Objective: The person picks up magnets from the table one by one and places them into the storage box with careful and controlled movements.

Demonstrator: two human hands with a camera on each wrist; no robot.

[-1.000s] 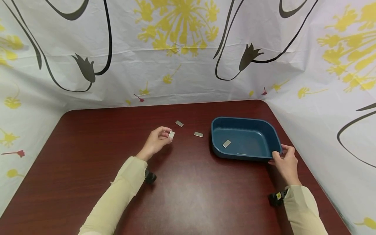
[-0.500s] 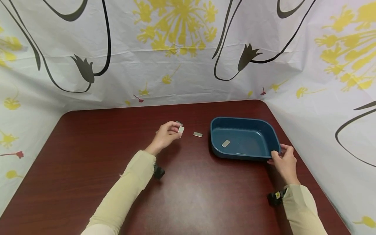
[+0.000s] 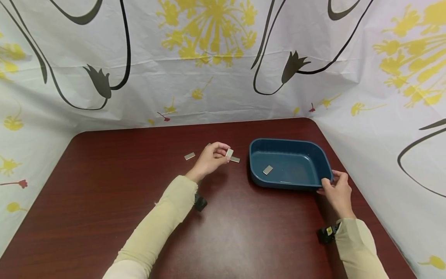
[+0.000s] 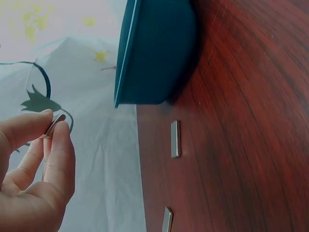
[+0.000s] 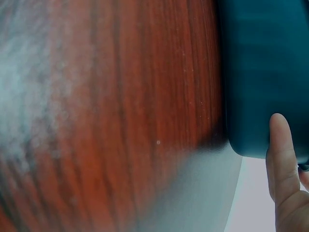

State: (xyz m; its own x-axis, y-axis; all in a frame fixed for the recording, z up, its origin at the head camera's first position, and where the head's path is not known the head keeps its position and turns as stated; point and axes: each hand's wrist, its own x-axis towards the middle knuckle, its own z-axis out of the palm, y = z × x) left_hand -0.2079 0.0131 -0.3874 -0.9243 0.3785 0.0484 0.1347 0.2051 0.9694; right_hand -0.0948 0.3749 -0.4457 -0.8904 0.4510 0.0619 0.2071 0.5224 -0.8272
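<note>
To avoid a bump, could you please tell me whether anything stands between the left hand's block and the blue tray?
Only a loose block, flat on the table and lower than the held block, plus the side wall of the blue tray.

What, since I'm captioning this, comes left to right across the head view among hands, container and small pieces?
Leftmost loose piece, left hand, pinched piece, blue container, piece lying inside it, right hand.

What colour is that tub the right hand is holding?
The tub is dark teal blue, clearest in the head view.
</note>
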